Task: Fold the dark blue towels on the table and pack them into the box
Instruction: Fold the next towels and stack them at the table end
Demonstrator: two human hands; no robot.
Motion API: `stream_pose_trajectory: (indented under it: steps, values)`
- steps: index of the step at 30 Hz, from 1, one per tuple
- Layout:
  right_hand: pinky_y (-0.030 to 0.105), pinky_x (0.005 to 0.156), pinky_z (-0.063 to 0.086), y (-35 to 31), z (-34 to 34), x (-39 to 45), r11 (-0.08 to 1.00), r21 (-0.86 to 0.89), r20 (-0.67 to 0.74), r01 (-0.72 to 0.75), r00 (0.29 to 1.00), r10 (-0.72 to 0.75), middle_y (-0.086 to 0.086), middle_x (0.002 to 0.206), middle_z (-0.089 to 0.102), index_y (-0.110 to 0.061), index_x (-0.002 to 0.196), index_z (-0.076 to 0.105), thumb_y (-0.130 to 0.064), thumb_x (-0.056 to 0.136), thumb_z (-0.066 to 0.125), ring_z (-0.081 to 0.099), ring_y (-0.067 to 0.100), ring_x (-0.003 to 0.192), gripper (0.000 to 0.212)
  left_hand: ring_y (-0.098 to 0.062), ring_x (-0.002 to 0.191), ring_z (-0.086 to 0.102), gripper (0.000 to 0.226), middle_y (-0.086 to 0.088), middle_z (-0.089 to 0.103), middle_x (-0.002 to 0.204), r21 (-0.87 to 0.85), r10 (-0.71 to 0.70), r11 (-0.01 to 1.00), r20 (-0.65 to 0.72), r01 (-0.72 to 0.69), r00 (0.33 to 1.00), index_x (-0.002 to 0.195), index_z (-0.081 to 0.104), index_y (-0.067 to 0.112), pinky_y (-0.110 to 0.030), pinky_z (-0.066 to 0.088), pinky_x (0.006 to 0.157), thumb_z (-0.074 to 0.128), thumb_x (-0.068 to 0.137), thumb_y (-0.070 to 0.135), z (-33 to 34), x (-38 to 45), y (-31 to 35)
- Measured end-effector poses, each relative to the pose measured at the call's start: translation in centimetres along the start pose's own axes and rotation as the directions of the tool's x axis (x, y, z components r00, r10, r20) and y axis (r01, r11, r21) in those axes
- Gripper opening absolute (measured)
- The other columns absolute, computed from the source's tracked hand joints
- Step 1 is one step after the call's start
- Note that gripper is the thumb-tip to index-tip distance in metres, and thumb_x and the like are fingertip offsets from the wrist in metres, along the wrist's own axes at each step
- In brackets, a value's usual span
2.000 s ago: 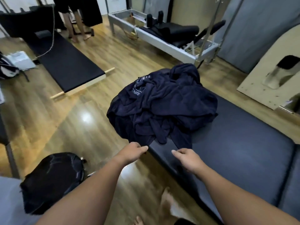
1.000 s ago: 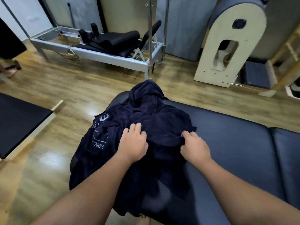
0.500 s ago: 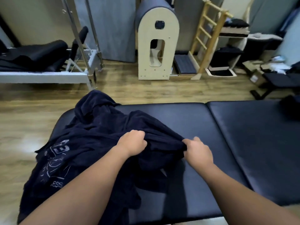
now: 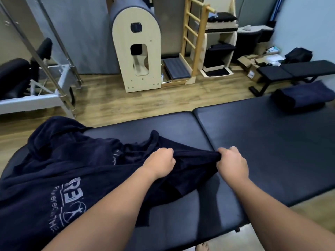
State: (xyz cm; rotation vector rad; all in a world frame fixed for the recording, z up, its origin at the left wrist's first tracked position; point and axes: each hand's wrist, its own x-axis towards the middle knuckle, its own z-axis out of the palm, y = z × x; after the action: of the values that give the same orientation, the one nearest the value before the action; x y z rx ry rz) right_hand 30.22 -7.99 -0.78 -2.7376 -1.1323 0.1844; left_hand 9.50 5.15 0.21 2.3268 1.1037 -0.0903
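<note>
A heap of dark blue towels [image 4: 59, 160] with pale printed lettering covers the left end of the black padded table [image 4: 262, 145]. My left hand [image 4: 160, 164] grips a bunched fold of the top towel near the table's middle. My right hand [image 4: 232, 163] grips the same towel's edge a little to the right, and the cloth is stretched taut between the two fists. A folded dark blue towel [image 4: 302, 96] lies at the table's far right corner. No box for packing is in view.
Beyond the table on the wooden floor stand a ladder barrel [image 4: 137, 48], a wooden ladder [image 4: 192, 38], a metal-framed reformer [image 4: 41, 77] at left and a black bench [image 4: 297, 71] at right. Cardboard boxes [image 4: 252, 67] sit by the bench.
My view has swung right along the table. Both hands went from reaching at the heap's near edge to gripping a towel, and have pulled it rightward off the heap.
</note>
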Motion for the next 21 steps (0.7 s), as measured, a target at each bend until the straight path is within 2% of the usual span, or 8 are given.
stream_pose_trajectory:
  steps: [4,7,11,14,16,18,20,21]
  values:
    - [0.034,0.060,0.042,5.2,-2.1,4.1,0.996,0.042,-0.074,-0.077,0.994,0.080,0.003,0.094,0.042,-0.021,0.099,0.064,-0.002,0.085,0.048,0.049,0.032,0.065,0.029,-0.025,0.077,0.054,0.018,-0.003,0.054,0.085,-0.033,0.038,0.999,-0.007,-0.039,0.999,0.078,0.042,0.010,-0.043,0.049,0.072,0.039,0.095,0.014,1.9,3.3,6.1]
    - [0.034,0.059,0.042,7.8,-3.1,6.5,0.995,0.078,-0.097,-0.065,0.993,0.072,0.003,0.099,0.042,-0.018,0.102,0.063,0.000,0.084,0.048,0.048,0.030,0.065,0.030,-0.021,0.070,0.051,0.017,-0.006,0.057,0.084,-0.063,0.032,0.998,0.048,-0.029,0.998,0.078,0.042,0.010,-0.038,0.042,0.063,0.041,0.094,0.017,3.1,4.9,9.3]
    - [0.038,0.066,0.047,9.0,-2.0,7.2,0.997,0.078,0.029,-0.003,1.000,0.000,0.005,0.106,0.042,-0.016,0.107,0.062,-0.002,0.084,0.050,0.046,0.031,0.070,0.030,-0.020,0.071,0.056,0.021,-0.003,0.060,0.084,-0.040,-0.021,0.999,0.237,0.031,0.971,0.076,0.049,0.013,-0.033,0.043,0.060,0.050,0.092,0.025,4.5,5.8,10.0]
    - [0.038,0.072,0.050,9.6,0.2,6.7,0.988,0.149,0.192,0.031,0.980,-0.060,0.006,0.125,0.037,-0.021,0.123,0.056,-0.005,0.080,0.052,0.053,0.034,0.076,0.046,-0.018,0.083,0.063,0.034,0.001,0.066,0.092,-0.099,-0.120,0.982,0.315,0.159,0.941,0.084,0.064,0.016,-0.034,0.050,0.072,0.052,0.096,0.045,5.4,5.9,8.8]
    - [0.038,0.076,0.049,10.0,1.7,6.1,0.973,0.226,0.265,0.048,0.958,-0.109,0.009,0.151,0.022,-0.028,0.144,0.041,-0.007,0.080,0.055,0.060,0.039,0.092,0.069,-0.021,0.097,0.062,0.042,0.000,0.064,0.100,-0.110,-0.192,0.968,0.247,0.225,0.950,0.084,0.064,0.021,-0.039,0.051,0.085,0.047,0.098,0.057,5.9,5.6,7.5]
    - [0.039,0.079,0.048,10.1,2.7,5.5,0.945,0.323,0.199,0.040,0.974,-0.109,0.003,0.161,0.012,-0.028,0.152,0.031,-0.008,0.082,0.058,0.060,0.040,0.103,0.078,-0.029,0.117,0.051,0.034,-0.005,0.056,0.117,0.053,-0.275,0.961,0.091,0.271,0.957,0.098,0.060,0.019,-0.045,0.047,0.097,0.046,0.100,0.051,6.3,5.8,6.1]
    - [0.041,0.088,0.048,10.0,3.3,5.1,0.894,0.444,0.074,-0.059,0.997,0.029,0.005,0.158,0.019,-0.021,0.152,0.032,-0.010,0.084,0.062,0.059,0.038,0.107,0.076,-0.031,0.122,0.044,0.036,-0.007,0.050,0.126,0.130,-0.339,0.933,0.009,0.335,0.941,0.121,0.053,0.017,-0.048,0.045,0.101,0.050,0.097,0.043,6.5,6.5,5.1]
    - [0.041,0.093,0.047,9.8,3.5,5.0,0.847,0.511,0.054,-0.149,0.988,0.141,0.009,0.155,0.024,-0.017,0.151,0.034,-0.010,0.085,0.063,0.058,0.038,0.109,0.073,-0.031,0.120,0.047,0.042,-0.007,0.051,0.125,0.087,-0.360,0.930,0.029,0.357,0.932,0.128,0.049,0.016,-0.048,0.046,0.100,0.052,0.095,0.042,6.5,6.9,4.8]
